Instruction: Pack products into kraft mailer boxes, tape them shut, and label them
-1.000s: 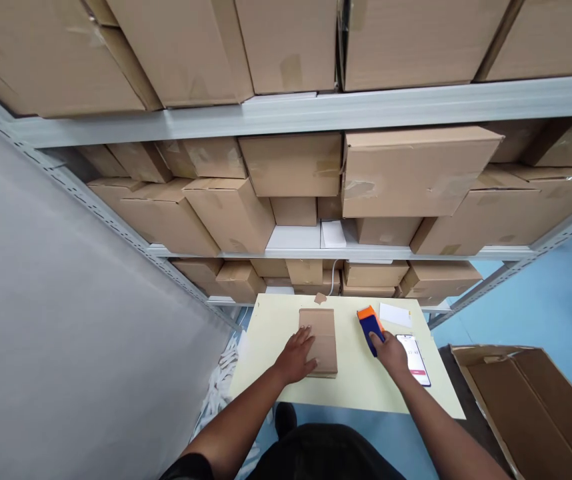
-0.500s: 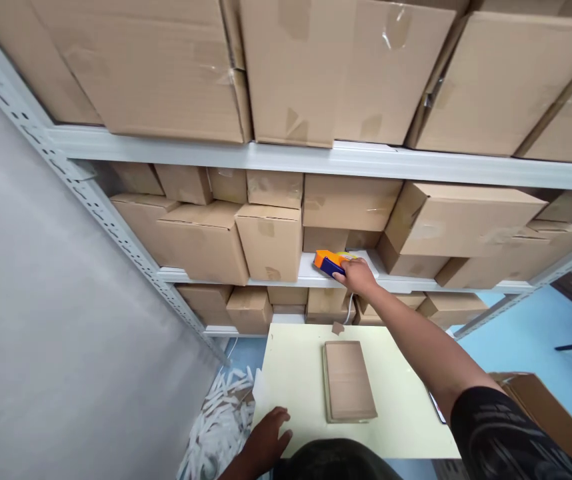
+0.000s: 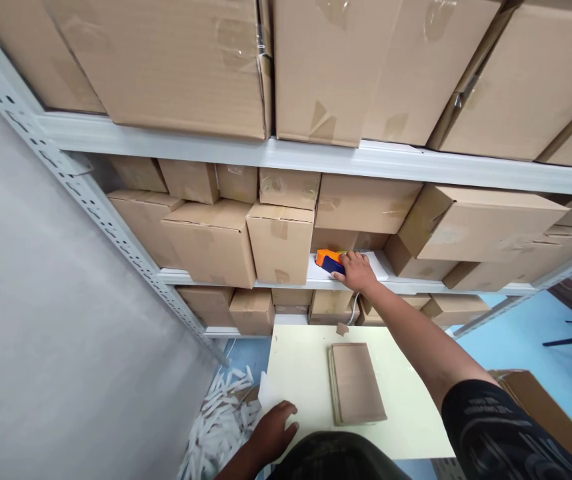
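My right hand (image 3: 359, 271) reaches to the middle shelf, its fingers wrapped round an orange and dark-blue tape dispenser (image 3: 330, 261). The dispenser is at the shelf's front, beside a white flat thing (image 3: 377, 267) partly hidden by the hand. Low in the view, my left hand (image 3: 273, 432) is over the left front edge of the pale yellow table (image 3: 296, 373), holding nothing, with thumb and fingers apart. To its right a flat cardboard package (image 3: 359, 383) lies on the tabletop, touched by neither hand.
Cardboard boxes (image 3: 281, 243) fill much of the white metal rack (image 3: 276, 155) ahead. White strips of scrap (image 3: 221, 420) are heaped on the floor at left. An open carton (image 3: 541, 413) stands at lower right. A cardboard scrap (image 3: 343, 329) is at the table's back edge.
The view has shifted slightly, so the rack's boxes sit further right. My right hand keeps its hold on the tape dispenser; my left hand has barely moved.
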`<state>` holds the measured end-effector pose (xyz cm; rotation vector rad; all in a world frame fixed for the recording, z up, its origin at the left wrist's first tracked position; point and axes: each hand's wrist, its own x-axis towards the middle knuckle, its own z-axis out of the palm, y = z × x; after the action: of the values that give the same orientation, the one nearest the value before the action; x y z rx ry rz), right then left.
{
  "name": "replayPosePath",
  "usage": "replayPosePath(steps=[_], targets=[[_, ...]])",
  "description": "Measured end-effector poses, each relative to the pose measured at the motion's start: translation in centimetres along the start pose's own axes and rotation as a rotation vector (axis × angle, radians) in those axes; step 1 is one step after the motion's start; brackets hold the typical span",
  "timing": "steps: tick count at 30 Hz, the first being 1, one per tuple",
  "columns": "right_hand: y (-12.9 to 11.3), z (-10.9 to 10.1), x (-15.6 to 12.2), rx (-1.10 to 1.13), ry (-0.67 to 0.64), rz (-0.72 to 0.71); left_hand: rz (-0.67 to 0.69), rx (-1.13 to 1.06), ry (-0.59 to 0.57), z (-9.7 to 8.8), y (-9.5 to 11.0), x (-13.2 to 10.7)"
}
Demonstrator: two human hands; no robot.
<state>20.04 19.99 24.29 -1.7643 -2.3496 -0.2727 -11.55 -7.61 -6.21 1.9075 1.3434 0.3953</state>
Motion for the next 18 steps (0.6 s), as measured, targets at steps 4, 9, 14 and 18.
replayPosePath(steps=[4, 9, 14, 18], targets=[[0.3, 0.5, -7.6, 0.267, 0.240, 0.208, 0.066, 0.016, -0.038, -1.9, 2.2, 2.9], [0.2, 6.7, -27.9, 0.701, -0.078, 0.728, 0.051, 0.005, -0.050, -3.7, 5.0, 9.2], [-3.2, 14.5, -43.4, 1.024, -0.606, 0.945, 0.031, 0.015, -0.121, -3.6, 8.3, 17.1], [-5.8, 17.8, -43.2, 1.326, -0.507, 1.166, 0.017, -0.009, -0.163, -2.1, 11.1, 21.8]])
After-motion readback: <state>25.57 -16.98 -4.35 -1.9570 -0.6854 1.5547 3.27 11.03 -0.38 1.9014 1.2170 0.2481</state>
